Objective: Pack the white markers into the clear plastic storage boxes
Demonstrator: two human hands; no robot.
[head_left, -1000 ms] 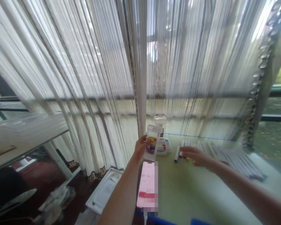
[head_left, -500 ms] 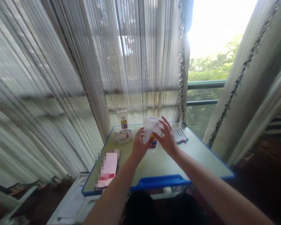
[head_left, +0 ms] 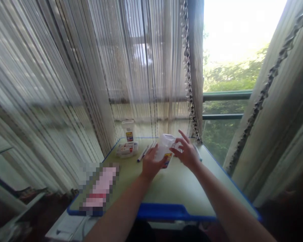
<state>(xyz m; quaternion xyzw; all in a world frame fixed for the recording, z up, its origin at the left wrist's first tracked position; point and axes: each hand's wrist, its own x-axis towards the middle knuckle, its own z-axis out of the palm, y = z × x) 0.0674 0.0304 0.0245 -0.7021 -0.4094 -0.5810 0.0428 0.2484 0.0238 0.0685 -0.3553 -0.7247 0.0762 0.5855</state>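
Observation:
A clear plastic box (head_left: 164,149) with a yellow, red and blue label is held tilted above the table. My left hand (head_left: 151,163) is wrapped round its left side and lower front, thumb by the label. My right hand (head_left: 188,153) is at the box's upper right edge, thumb and forefinger pinched on a clear part there, perhaps its lid; other fingers are raised. Several markers (head_left: 143,153) lie on the table just left of the box, partly behind my left hand. More markers (head_left: 199,154) lie mostly hidden behind my right hand.
Another clear box (head_left: 128,130) with a similar label stands at the table's back left. In front of it lies a clear case (head_left: 127,149) with things inside. A blurred pink item (head_left: 101,188) lies front left. The table (head_left: 181,191) has a blue rim; curtains (head_left: 146,84) hang behind.
The view has shifted. The box leans more now, and my right hand has moved from its front to its upper right edge. Markers left of the box have come into sight.

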